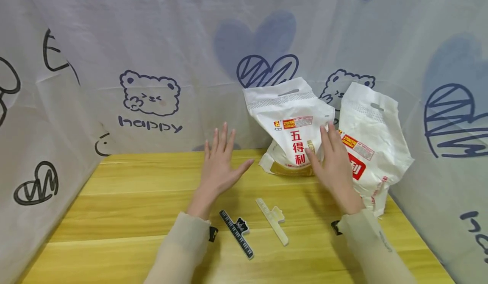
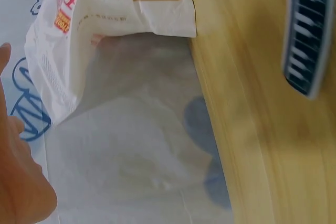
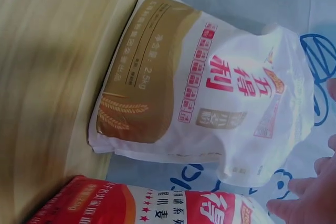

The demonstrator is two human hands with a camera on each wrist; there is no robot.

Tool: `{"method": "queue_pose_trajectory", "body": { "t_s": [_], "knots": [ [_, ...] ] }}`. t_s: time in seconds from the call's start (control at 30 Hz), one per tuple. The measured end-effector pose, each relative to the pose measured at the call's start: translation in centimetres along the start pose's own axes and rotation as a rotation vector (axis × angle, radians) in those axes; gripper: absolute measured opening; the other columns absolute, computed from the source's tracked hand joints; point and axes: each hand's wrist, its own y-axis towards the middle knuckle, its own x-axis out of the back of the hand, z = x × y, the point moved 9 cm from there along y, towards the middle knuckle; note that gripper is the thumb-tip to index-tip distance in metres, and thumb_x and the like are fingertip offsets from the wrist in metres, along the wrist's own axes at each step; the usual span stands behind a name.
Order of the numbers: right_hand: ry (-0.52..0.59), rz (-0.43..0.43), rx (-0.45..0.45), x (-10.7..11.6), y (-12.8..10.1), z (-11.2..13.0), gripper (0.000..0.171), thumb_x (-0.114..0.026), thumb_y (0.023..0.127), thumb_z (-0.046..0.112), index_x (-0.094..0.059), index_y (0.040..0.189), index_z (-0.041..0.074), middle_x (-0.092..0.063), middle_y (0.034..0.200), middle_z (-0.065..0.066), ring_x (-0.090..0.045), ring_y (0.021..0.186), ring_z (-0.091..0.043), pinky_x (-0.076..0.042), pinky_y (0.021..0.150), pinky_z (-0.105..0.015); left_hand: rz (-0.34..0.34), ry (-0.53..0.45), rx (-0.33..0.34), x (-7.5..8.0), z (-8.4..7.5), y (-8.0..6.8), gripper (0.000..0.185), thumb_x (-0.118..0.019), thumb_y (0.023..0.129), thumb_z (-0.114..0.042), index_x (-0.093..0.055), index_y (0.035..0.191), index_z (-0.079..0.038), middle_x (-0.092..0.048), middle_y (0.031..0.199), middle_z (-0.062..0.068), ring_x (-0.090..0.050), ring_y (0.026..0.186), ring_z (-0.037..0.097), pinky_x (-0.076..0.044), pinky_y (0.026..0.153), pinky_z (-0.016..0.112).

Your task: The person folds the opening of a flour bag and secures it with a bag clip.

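My left hand [image 1: 220, 165] hovers over the table with its fingers spread, holding nothing. My right hand [image 1: 333, 165], also with straight fingers, is in front of two white flour bags and overlaps them in the head view; whether it touches either cannot be told. The nearer-left bag [image 1: 284, 110] has a gold base and red lettering, and stands at the table's back. The other flour bag [image 1: 371, 140] leans at the right, its red lower part plain in the right wrist view [image 3: 110, 203]. Between the forearms lie a black piano-key clip [image 1: 237, 235] and a cream clip [image 1: 272, 221].
A wooden table [image 1: 126, 199] spans the foreground. Pale fabric [image 1: 198, 29] printed with hearts and bears hangs behind it and along both sides. Dark wrist straps show beneath the cuffs of both sleeves [image 1: 187, 241].
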Motion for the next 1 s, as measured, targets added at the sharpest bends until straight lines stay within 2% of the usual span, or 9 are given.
{"method": "queue_pose_trajectory", "body": {
  "t_s": [0.13, 0.3, 0.5, 0.63, 0.8, 1.0],
  "knots": [
    [0.029, 0.034, -0.007, -0.5, 1.3, -0.3, 0.079, -0.056, 0.103, 0.043, -0.023, 0.165, 0.008, -0.013, 0.174, -0.013, -0.018, 0.157, -0.041, -0.022, 0.124, -0.062, -0.014, -0.002, 0.002, -0.2, -0.9, 1.3, 0.098, -0.047, 0.097, -0.073, -0.003, 0.168, -0.022, 0.02, 0.172, -0.005, 0.021, 0.157, 0.021, 0.011, 0.126, 0.052],
    [0.05, 0.065, -0.013, -1.3, 2.6, -1.0, 0.079, -0.056, 0.104, 0.042, -0.021, 0.166, 0.008, -0.011, 0.174, -0.013, -0.016, 0.158, -0.041, -0.019, 0.126, -0.06, -0.002, -0.017, -0.007, -0.9, -2.1, 3.0, 0.098, -0.043, 0.097, -0.076, 0.001, 0.167, -0.024, 0.024, 0.17, -0.009, 0.023, 0.156, 0.018, 0.012, 0.126, 0.05],
    [0.071, 0.096, -0.021, -2.5, 3.6, -1.9, 0.079, -0.056, 0.104, 0.038, -0.018, 0.166, 0.008, -0.006, 0.175, -0.013, -0.009, 0.159, -0.04, -0.011, 0.128, -0.058, 0.014, -0.041, -0.032, -2.3, -3.8, 4.8, 0.097, -0.052, 0.098, -0.07, -0.007, 0.169, -0.021, 0.013, 0.174, -0.003, 0.017, 0.158, 0.021, 0.009, 0.127, 0.052],
    [0.06, 0.123, -0.052, -3.4, 4.0, -2.8, 0.08, -0.055, 0.104, 0.038, -0.015, 0.167, 0.008, -0.002, 0.175, -0.012, -0.006, 0.159, -0.042, -0.009, 0.128, -0.059, 0.046, -0.049, -0.051, -3.4, -5.0, 5.6, 0.097, -0.05, 0.098, -0.07, -0.01, 0.168, -0.018, 0.006, 0.176, 0.003, 0.016, 0.159, 0.023, 0.007, 0.127, 0.053],
    [0.077, 0.136, -0.07, -4.4, 4.4, -3.7, 0.08, -0.054, 0.105, 0.038, -0.013, 0.167, 0.008, 0.0, 0.175, -0.012, -0.003, 0.159, -0.041, -0.009, 0.127, -0.059, 0.108, -0.046, -0.028, -5.2, -5.8, 6.5, 0.099, -0.051, 0.097, -0.071, -0.007, 0.168, -0.018, 0.01, 0.175, 0.003, 0.013, 0.16, 0.027, 0.007, 0.126, 0.053],
    [0.121, 0.154, -0.124, -6.2, 4.2, -4.9, 0.082, -0.05, 0.105, 0.044, -0.008, 0.168, 0.012, 0.008, 0.175, -0.006, 0.005, 0.16, -0.035, -0.009, 0.127, -0.06, 0.183, -0.022, 0.01, -7.9, -6.1, 7.4, 0.101, -0.047, 0.097, -0.074, 0.0, 0.168, -0.019, 0.023, 0.171, 0.001, 0.012, 0.16, 0.031, 0.006, 0.126, 0.055]
  ]
}}
